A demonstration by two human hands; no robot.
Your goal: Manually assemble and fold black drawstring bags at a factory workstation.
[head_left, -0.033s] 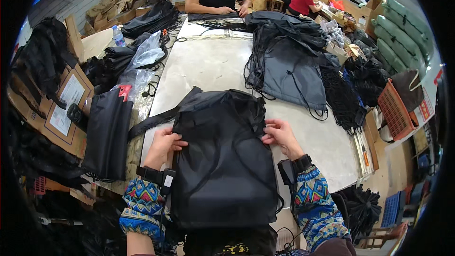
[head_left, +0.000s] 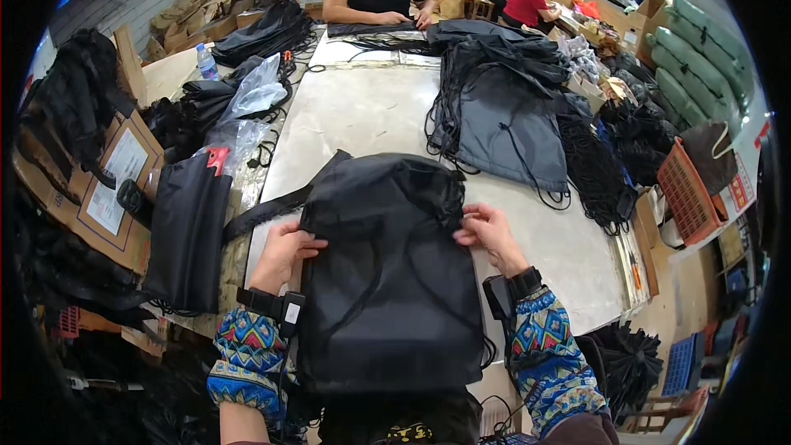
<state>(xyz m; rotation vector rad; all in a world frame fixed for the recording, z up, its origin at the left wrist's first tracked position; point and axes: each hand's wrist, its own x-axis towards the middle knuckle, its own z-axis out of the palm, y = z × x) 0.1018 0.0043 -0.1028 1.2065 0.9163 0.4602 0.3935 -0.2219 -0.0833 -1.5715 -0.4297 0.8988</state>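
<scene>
The black bag [head_left: 416, 301] lies on the near part of the table [head_left: 354, 107], the left hand [head_left: 283, 252] and right hand [head_left: 489, 236] pinching its opposite side edges; spreading appears largely done, with far-end creases seemingly remaining to be smoothed.

I view from the head-worn left fisheye | tilted down, facing forward | bare left hand [head_left: 280, 254] and bare right hand [head_left: 492, 237] close below | long pale-topped table [head_left: 354, 111] receding ahead

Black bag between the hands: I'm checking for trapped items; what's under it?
Pale tabletop shows beyond its top edge, a black strip at upper left; the bag covers anything directly beneath.
</scene>
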